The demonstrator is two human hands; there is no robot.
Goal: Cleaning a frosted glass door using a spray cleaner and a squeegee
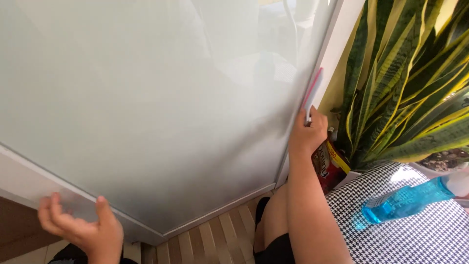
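Observation:
A large frosted glass panel (146, 107) in a pale metal frame fills most of the view. My right hand (307, 134) is closed on a small squeegee-like tool with a pink edge (312, 93), pressed along the panel's right edge. My left hand (85, 227) sits at the lower left with fingers spread and curled, touching the frame's bottom rail and holding nothing.
A tall striped-leaf plant (410, 83) stands at the right. A blue spray bottle (405, 200) lies on a black-and-white houndstooth surface (420, 239). A red and yellow packet (330, 164) leans below the plant. My knee and wooden floor slats (220, 239) show below.

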